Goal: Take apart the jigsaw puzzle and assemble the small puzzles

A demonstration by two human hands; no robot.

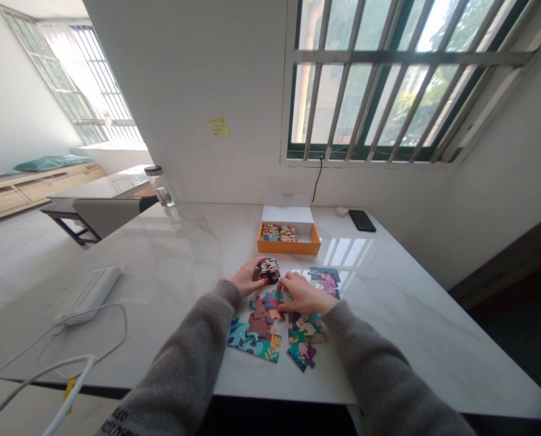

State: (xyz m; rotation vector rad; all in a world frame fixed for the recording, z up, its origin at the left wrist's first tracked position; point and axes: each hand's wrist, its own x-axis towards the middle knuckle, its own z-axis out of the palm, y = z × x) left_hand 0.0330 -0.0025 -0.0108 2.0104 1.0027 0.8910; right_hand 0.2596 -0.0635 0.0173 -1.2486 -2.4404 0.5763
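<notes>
My left hand point(246, 278) is closed around a stack of puzzle pieces point(269, 270), held just above the white marble table point(170, 284). My right hand point(303, 294) rests on the table with its fingers curled over a teal puzzle piece point(275, 298). Below both hands lie joined colourful puzzle sections: a teal and brown one point(255, 333) on the left and another point(304, 339) on the right. A purple and blue puzzle section point(327, 280) lies just right of my right hand.
An orange box point(288, 247) with more puzzle pieces and its white lid stands behind the hands. A black phone point(361, 220) lies at the back right, a clear bottle point(161, 189) at the back left. A white power strip point(91, 293) with cables sits at the left edge.
</notes>
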